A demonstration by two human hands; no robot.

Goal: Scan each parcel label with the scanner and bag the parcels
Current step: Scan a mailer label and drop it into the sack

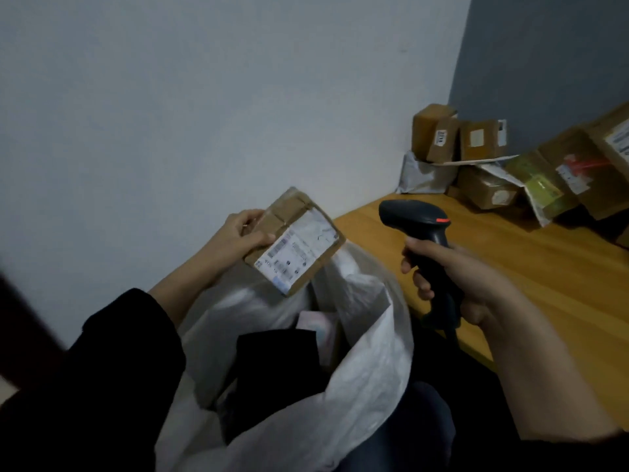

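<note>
Holding parcel (295, 240): left hand (243, 233), flat taped cardboard, white label (306, 245) up.
Scanner (413, 218): right hand (456, 277) wrapped rnd black plastic grip.
Bag (367, 369): crinkly white woven sack, mouth open.

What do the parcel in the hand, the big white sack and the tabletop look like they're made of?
The parcel: brown cardboard, matte, with shiny tape strips and a white paper label. The white sack: probably woven plastic, judging by stiff folds and slight sheen; the weave is too blurred to confirm. The tabletop: smooth orange-tan wood or wood-look laminate.
</note>
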